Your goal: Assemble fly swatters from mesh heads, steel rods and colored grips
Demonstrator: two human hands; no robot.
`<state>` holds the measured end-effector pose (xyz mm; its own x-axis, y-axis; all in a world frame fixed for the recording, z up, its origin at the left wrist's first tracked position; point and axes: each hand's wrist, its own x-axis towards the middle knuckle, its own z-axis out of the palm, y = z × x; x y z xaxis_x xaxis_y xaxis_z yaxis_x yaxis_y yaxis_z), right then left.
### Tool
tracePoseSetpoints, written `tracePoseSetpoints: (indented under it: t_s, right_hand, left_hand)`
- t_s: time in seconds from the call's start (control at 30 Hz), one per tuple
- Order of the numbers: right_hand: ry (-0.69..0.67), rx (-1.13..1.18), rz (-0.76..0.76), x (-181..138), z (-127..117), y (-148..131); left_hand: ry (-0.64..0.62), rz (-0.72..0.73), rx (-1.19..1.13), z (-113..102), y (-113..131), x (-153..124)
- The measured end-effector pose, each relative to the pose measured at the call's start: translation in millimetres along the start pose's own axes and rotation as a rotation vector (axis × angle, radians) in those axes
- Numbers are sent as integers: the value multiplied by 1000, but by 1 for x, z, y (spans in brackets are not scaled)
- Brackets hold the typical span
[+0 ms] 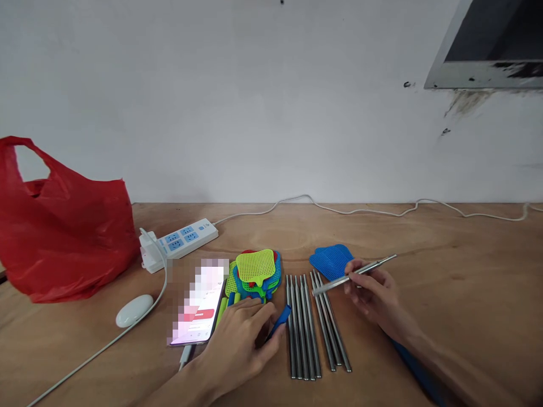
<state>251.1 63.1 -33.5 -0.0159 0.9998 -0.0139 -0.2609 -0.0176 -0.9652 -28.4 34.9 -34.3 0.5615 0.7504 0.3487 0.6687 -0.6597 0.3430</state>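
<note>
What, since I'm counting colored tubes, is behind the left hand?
Beyond the left hand, the ends of green tubes and a blue tube show. Their other ends, and anything else under the hand, are covered, so I cannot give a full count.

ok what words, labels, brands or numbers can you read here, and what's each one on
None can be read with certainty.
Smartphone: on-screen marks, too blurred to read.
White power strip: any print is too small to read.
Red plastic bag and metal rods: no text seen.
</note>
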Motion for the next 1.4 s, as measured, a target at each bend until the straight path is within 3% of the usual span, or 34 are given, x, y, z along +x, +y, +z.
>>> tracePoseSetpoints:
  t_s: [0.3, 0.6, 0.93, 1.2, 1.4]
  right_hand:
    - [-168, 90, 96, -5, 14, 11]
    - [-200, 66, 46, -8, 12, 9]
    - [-144, 66, 15, -9, 12, 10]
    - [-66, -2, 39, -3, 10, 11]
    - [-262, -149, 105, -14, 20, 10]
  left_hand:
    - [-6, 72, 10, 0, -1, -1]
    - [15, 115, 4, -1, -2, -1]
    - [-18, 140, 13, -5, -1, 1]
    - [36, 189, -29, -7, 3, -2]
    - [48, 217, -72, -6, 3, 0]
